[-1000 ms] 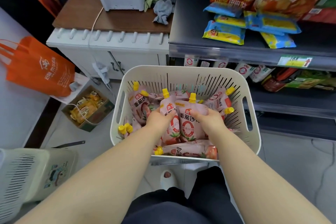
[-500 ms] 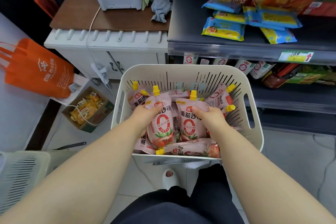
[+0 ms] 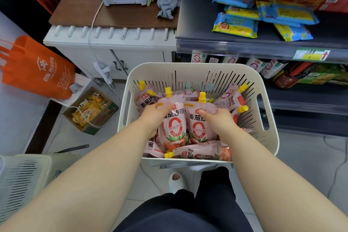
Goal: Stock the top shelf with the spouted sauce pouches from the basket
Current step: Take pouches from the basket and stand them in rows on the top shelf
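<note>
Left hand point(image 3: 154, 117) grips one upright spouted pouch point(image 3: 172, 124); right hand point(image 3: 216, 120) grips the adjacent pouch point(image 3: 197, 124), both inside the basket point(image 3: 188, 70).

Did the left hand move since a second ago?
Yes. The left hand, gripping a pouch, has shifted left, toward the left wall of the basket.

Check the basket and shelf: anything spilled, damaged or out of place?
No spill or tear shows. Sauce pouches lie jumbled in the basket, spouts pointing every way; blue-and-yellow snack packets on the shelf overlap askew.
</note>
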{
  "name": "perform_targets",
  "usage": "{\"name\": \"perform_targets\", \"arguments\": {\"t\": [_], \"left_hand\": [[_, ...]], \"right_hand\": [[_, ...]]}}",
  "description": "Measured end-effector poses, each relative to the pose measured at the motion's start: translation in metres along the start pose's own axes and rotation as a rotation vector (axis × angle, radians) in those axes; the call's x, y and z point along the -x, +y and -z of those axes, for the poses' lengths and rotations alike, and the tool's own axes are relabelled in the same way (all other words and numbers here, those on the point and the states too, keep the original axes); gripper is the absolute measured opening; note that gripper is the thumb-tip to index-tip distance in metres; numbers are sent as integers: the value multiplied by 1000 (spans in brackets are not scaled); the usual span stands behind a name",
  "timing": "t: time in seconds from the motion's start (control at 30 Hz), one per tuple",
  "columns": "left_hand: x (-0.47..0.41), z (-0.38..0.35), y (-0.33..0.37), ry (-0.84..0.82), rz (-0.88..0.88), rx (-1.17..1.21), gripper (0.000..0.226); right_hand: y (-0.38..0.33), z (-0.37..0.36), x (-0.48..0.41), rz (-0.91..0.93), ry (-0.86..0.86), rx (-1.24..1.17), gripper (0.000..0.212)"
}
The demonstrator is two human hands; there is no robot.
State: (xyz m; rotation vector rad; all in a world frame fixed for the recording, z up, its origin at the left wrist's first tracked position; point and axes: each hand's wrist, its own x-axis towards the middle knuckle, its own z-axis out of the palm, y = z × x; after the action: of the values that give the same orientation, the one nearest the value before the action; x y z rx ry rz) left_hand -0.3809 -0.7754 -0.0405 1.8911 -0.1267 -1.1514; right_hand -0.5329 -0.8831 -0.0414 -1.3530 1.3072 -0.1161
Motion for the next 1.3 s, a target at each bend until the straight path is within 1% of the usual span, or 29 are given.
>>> {"name": "perform_targets", "arguments": {"t": [0.1,0.17,0.2,0.27,0.33,0.37,0.4,0.47,0.5,0.53,0.63,0.73,0.83,0.9,0.97,1.07,1.2,1.27,1.3], "left_hand": [[-1,-3,0,-83,27,-78,32],[-1,-5,1,-40,22,-111,28],[-3,-6,0,-13,17,-107,29],[-5,-8,-2,12,8,-67,29],[-5,-10,-4,40,14,31,28],[-7,-10,-5,62,21,83,31],[-7,-11,-4,81,27,122,38],[-10,-12,-5,104,28,137,51],[-11,-12,-6,108,25,120,53],[-11,-12,-5,115,17,102,50],[-14,-9,-4,151,-14,83,33],[-15,-9,1,165,-25,79,27],[-16,-11,5,190,-41,90,22],[-14,-12,5,201,-53,75,22],[-12,-12,5,166,-49,79,27],[-6,-13,6,79,-28,94,50],[-2,-17,9,22,-37,37,59],[-5,-19,9,-14,-24,-7,82],[-11,-20,7,-15,-10,-26,89]], "right_hand": [[0,-1,-2,5,36,-1,31],[1,-1,-3,13,44,-4,29],[1,-1,-3,15,45,-13,25],[3,-1,-4,19,64,-62,16],[4,0,-5,13,89,-138,14],[3,1,-5,5,102,-184,12],[3,2,-5,-4,113,-224,15],[1,3,-4,-17,124,-265,32],[1,4,-4,-17,122,-272,36],[1,4,-5,-21,119,-272,36],[1,2,-5,-49,90,-248,36],[4,-1,-6,-42,19,-180,33],[3,-2,-4,-39,17,-119,39],[3,-1,-4,-49,9,-122,37],[4,0,-5,-55,-4,-133,32],[6,-1,-9,-85,-3,-127,30],[4,1,-8,-44,-17,-130,25],[2,1,-5,-3,-34,-128,22],[2,1,-3,11,-39,-128,23]]}}
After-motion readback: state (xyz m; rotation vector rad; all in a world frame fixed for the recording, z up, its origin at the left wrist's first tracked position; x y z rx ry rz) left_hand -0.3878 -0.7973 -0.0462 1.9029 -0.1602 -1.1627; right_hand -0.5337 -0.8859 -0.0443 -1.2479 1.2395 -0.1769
